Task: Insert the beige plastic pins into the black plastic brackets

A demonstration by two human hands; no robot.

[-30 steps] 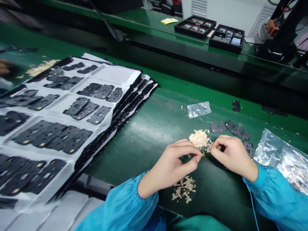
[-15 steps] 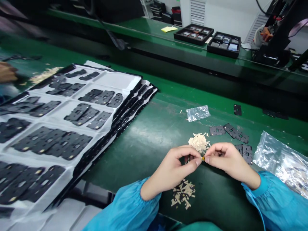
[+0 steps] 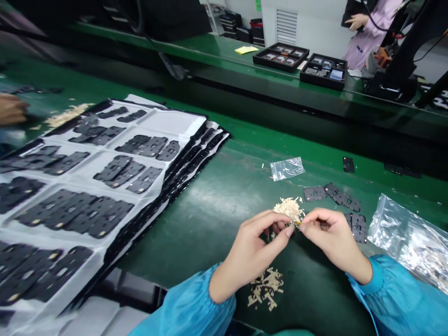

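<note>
My left hand (image 3: 261,245) and my right hand (image 3: 327,235) meet fingertip to fingertip over the green table (image 3: 196,224). Between them is a tiny yellowish piece (image 3: 298,223), its kind too small to make out. The right thumb and forefinger pinch its yellow end; the left fingers are pinched at the other side. Just behind the fingers lies a heap of small cream strips (image 3: 289,208). A looser heap of tan strips (image 3: 268,287) is below my left hand. Flat black plates with cutouts (image 3: 343,197) lie beyond my right hand.
On the left, stacked white-lined trays (image 3: 87,161) hold several black plates. A small clear bag (image 3: 287,168) lies behind the heap, a larger filled bag (image 3: 413,242) at right. Another person's hand (image 3: 13,109) is at far left; a person in pink (image 3: 367,37) stands beyond the shelf.
My fingertips have shifted slightly and the yellow piece shows at a different angle between them. The view tilted a little, and a person in pink came into sight at the upper right.
</note>
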